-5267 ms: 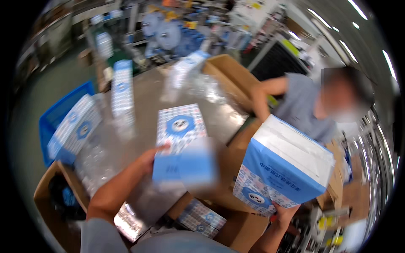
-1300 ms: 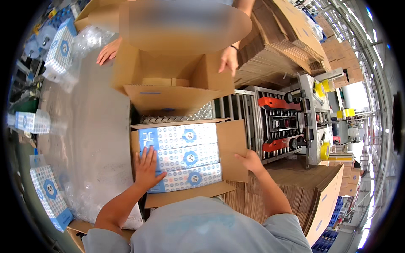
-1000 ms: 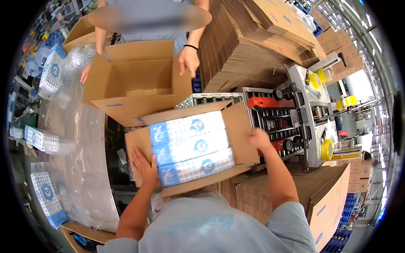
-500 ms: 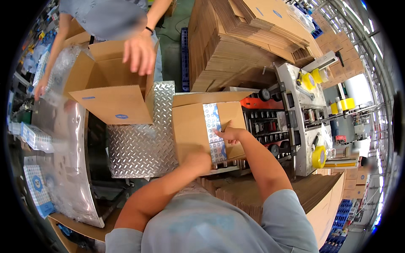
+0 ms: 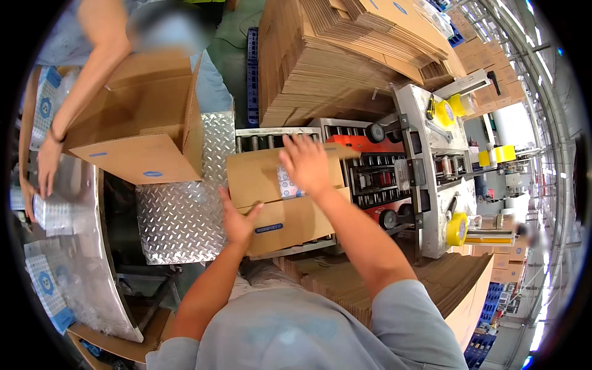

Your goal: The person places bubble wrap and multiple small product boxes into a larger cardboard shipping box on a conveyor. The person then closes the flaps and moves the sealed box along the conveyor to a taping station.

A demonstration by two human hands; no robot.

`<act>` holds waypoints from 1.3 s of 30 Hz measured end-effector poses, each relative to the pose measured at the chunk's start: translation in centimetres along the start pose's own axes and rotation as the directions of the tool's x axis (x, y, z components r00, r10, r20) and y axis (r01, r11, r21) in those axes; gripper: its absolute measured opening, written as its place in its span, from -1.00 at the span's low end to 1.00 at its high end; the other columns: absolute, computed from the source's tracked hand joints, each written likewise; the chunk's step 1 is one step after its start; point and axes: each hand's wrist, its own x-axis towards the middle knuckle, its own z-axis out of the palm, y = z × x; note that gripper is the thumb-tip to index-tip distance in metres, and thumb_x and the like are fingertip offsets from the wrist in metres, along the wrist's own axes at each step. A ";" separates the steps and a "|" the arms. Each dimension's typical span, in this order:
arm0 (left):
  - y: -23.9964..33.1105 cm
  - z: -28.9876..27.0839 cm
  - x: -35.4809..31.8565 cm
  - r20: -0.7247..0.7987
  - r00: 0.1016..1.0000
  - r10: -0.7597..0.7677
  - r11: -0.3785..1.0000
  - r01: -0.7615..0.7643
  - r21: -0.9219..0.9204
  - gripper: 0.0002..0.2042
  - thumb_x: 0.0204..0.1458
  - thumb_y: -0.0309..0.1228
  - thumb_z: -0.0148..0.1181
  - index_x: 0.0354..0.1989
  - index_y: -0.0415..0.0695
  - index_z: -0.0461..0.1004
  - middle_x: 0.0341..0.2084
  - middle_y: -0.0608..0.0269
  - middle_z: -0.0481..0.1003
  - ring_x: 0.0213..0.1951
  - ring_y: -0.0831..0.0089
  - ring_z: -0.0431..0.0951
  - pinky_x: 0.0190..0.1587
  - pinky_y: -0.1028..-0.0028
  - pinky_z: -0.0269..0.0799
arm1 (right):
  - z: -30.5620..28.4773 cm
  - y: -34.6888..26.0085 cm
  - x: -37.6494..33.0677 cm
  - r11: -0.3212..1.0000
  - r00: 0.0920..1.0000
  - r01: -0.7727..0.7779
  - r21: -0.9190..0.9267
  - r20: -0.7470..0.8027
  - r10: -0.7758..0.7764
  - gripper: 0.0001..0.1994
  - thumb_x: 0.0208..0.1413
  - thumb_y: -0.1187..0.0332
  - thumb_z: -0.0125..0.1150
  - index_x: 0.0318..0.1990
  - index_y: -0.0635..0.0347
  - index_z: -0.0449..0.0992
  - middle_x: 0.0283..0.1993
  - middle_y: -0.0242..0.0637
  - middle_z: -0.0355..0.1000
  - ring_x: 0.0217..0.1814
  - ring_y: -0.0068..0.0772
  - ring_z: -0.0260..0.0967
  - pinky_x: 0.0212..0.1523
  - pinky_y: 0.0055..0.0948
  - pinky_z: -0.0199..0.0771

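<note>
Your left hand (image 5: 237,221) lies open against the near-left edge of the cardboard box (image 5: 283,203); your right hand (image 5: 306,163) presses flat on its far flap. Packed full, the box will likely feel heavy, with stiff walls but bendy flaps, so hold it low at the sides. It's plain brown, flaps nearly shut, blue-and-white packs showing through the gap, I think. It sits just left of the taping machine (image 5: 425,166).

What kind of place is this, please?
Probably a packing line in a factory or warehouse: tall stacks of flat cardboard, a carton-sealing machine with tape rolls, and the carton the left hand and right hand press shut.
</note>
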 end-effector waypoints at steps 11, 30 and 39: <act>-0.7 3.2 2.9 -0.006 0.993 -0.114 0.966 0.112 0.235 -0.56 0.23 -0.24 -0.19 0.14 -0.35 0.19 -0.04 -0.28 0.36 0.00 -0.16 0.36 0.04 0.15 0.27 | 3.4 2.0 -8.0 0.997 0.988 -0.066 0.038 0.143 0.060 -0.36 0.17 0.04 -0.12 0.34 0.14 -0.01 0.43 -0.17 -0.12 0.47 -0.14 -0.23 0.36 0.01 -0.21; -2.7 17.6 0.4 0.705 0.628 -0.329 0.801 0.581 -0.145 -0.50 0.16 0.10 -0.12 -0.14 -0.16 0.34 -0.48 0.27 0.44 -0.60 0.54 0.38 -0.56 0.53 0.30 | -0.5 17.3 -9.3 0.699 0.643 -0.666 -0.263 0.274 0.715 -0.59 0.14 0.21 -0.08 0.11 0.13 0.39 0.24 -0.17 0.24 0.32 -0.13 0.10 0.27 -0.14 0.05; -5.4 3.2 1.7 0.862 0.505 0.030 0.999 0.004 -0.037 -0.79 0.10 -0.41 0.00 -0.09 -0.14 0.35 -0.25 0.13 0.47 -0.31 0.40 0.47 -0.39 0.52 0.37 | -12.4 10.1 9.7 0.811 0.837 -0.446 -0.378 0.145 0.528 -0.80 -0.02 0.35 0.12 -0.25 0.04 0.62 -0.21 -0.34 0.53 -0.14 -0.26 0.48 -0.32 -0.15 0.45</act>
